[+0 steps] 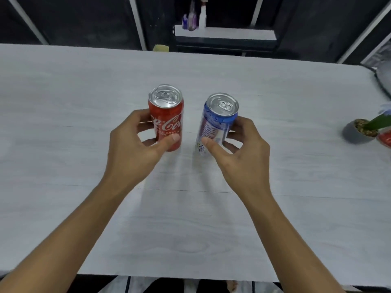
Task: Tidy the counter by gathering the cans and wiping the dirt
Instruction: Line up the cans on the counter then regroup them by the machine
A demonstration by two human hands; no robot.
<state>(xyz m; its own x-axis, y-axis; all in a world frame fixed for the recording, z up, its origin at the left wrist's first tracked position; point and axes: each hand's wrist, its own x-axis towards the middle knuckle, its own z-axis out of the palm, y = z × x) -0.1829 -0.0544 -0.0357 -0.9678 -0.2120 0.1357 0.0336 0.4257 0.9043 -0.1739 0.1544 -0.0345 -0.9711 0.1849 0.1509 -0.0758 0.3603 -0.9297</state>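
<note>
A red Coca-Cola can [167, 115] stands upright near the middle of the white counter [63, 123], and my left hand [135, 144] is wrapped around its lower part, thumb in front. Just to its right is a blue and white can [218, 121], tilted slightly, held by my right hand [241, 153] with the thumb on its front. Both cans are sealed, tabs on top. The two cans are a short gap apart. A yellow sponge [161, 48] lies at the counter's far edge. No dirt spot is visible on the counter.
At the right edge sits a small grey pot with a plant [359, 132], and part of a red object [385, 139] beside it. Behind the counter a white shelf [226, 33] carries spray bottles [202, 16]. A dark bag [384, 66] lies at the far right corner.
</note>
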